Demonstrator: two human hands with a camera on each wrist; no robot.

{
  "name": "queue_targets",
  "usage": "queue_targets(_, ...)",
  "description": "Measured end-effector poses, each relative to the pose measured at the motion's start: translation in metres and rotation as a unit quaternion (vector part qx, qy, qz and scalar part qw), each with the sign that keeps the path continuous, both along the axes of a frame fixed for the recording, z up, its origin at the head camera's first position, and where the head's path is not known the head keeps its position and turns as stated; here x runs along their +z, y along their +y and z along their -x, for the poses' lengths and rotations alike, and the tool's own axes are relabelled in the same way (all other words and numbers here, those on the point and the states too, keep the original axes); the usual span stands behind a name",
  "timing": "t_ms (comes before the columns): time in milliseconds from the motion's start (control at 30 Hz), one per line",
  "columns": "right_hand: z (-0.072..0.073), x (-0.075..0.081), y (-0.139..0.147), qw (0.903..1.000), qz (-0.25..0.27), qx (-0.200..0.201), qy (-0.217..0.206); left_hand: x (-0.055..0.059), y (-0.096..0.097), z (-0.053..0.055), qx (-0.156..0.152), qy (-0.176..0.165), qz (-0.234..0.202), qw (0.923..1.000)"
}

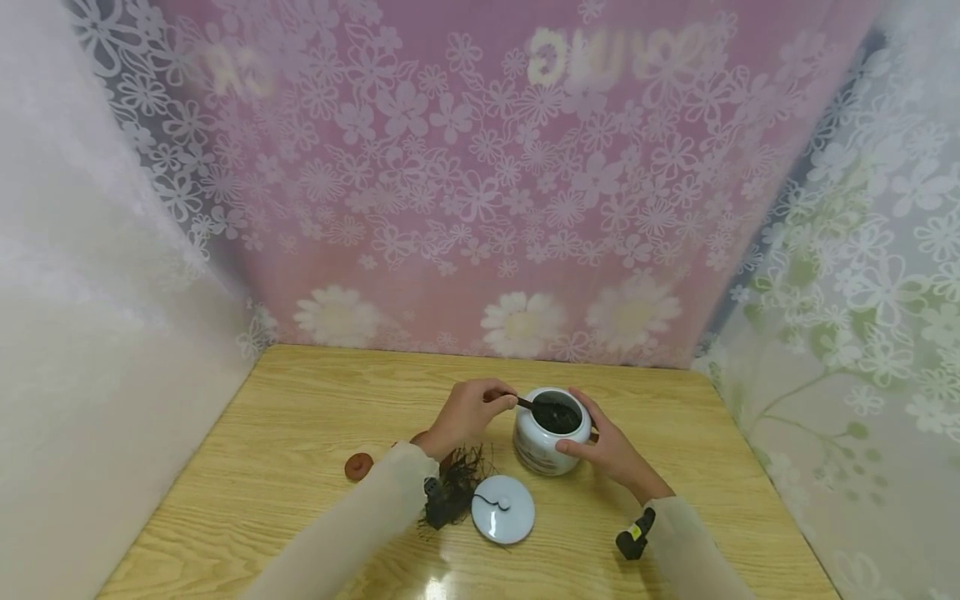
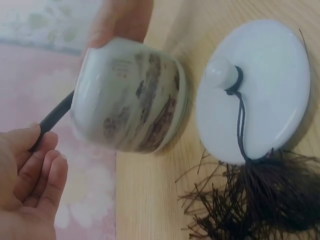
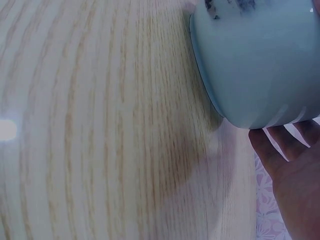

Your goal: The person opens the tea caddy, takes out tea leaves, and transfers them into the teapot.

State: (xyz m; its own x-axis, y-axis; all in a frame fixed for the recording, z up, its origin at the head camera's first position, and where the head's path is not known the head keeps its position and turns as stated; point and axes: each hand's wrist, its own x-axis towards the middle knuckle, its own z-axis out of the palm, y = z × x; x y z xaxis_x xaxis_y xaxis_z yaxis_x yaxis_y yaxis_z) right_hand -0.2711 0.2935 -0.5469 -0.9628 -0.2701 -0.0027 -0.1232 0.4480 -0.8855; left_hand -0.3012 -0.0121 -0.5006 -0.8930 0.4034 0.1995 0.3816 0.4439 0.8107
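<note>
My left hand (image 1: 467,410) pinches the handle of a slim dark tea scoop (image 2: 56,114) between thumb and fingers. The scoop's far end goes into the mouth of a white ceramic jar (image 1: 534,450) with a painted landscape, and is hard to make out against the dark loose leaves (image 1: 558,414) inside. Around the jar's right side, my right hand (image 1: 611,450) holds it, thumb at the front and fingers behind. The jar's white lid (image 1: 512,521) with a knob lies on the table, a dark cord looped round the knob.
Beside the lid spreads a dark tassel (image 1: 453,498) on the wooden table (image 1: 300,408). A small reddish-brown lid (image 1: 358,467) lies at the left; another brown object (image 1: 418,437) is mostly hidden by my left forearm. Flowered cloth (image 1: 480,200) hangs behind the table.
</note>
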Motion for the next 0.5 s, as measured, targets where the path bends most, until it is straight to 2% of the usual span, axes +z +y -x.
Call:
queue_targets(167, -0.001, 0.001, 0.000, 1.0000, -0.006, -0.005, 0.001, 0.005, -0.013, -0.002, 0.014, -0.029, -0.029, 0.9991)
queue_targets(300, -0.001, 0.002, 0.000, 0.9999, -0.009, -0.008, 0.005, 0.009, -0.020, -0.005, 0.023, -0.042, -0.036, 0.9982)
queue_targets(500, 0.000, 0.000, -0.002, 0.9999, -0.006, -0.009, 0.010, 0.003, -0.027, -0.007, 0.031, -0.064, -0.056, 0.9959)
